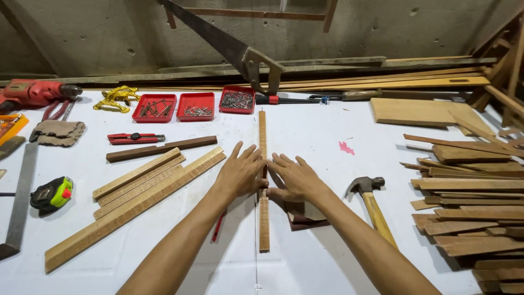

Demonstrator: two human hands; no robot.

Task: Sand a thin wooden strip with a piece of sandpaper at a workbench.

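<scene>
— So, where are the hands?

— Both lie flat and released, fingers spread, on a thin slat (264, 218) that runs near to far down the middle of the white table (327, 136). The left hand (240, 173) presses from the left, the right hand (295, 177) from the right; neither grasps it.

— Open room around them?

— Some bare table far of the fingers and right of the slat, up to the hammer (374, 210). To the left, a set of angled strips (142, 188) lies near; to the right, a stack of offcuts (475, 207) runs off the right edge.

— Anything hidden?

— The slat's middle is covered by the hands. A dark sheet (305, 216) sits half under the right wrist; I cannot tell what it is. A red pencil (218, 226) shows under the left forearm. At the left edge a drill (33, 93) and a square (19, 202) are cut off. Three red trays (196, 106) at the far side hold small hardware, too small to tell apart.
</scene>
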